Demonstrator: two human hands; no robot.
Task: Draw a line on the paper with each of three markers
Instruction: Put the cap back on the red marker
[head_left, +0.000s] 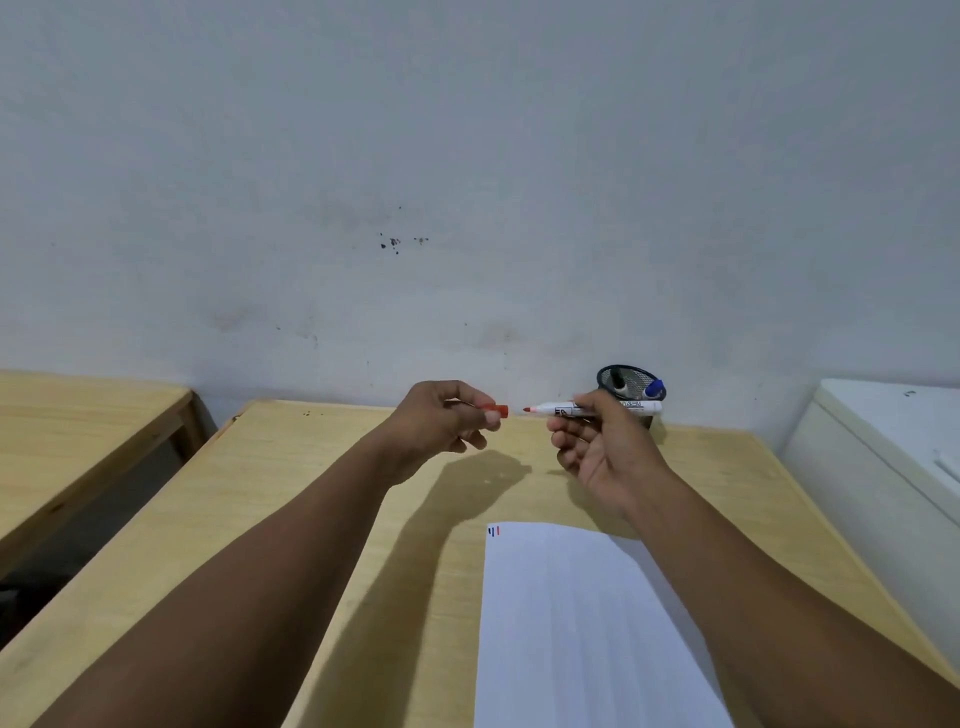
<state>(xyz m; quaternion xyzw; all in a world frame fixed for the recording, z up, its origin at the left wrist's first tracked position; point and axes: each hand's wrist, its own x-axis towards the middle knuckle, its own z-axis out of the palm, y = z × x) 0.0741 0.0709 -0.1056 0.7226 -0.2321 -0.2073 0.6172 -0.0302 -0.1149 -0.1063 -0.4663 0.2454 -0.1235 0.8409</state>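
Note:
My right hand (597, 447) holds a white marker with a red tip (563, 409), level above the table, tip pointing left. My left hand (447, 421) pinches the red cap (493, 409), a small gap away from the tip. A white sheet of paper (582, 623) lies on the wooden table, below my right forearm. Near its top left corner are short marks (493, 530), blue and red. A black mesh pen cup (626, 382) stands at the table's far edge, behind my right hand, with a blue-capped marker (655, 388) and a black one (618, 382) in it.
The light wooden table (291, 509) runs up to a pale wall. A second wooden table (78, 426) stands to the left across a gap. A white cabinet or appliance (893, 441) stands at the right edge.

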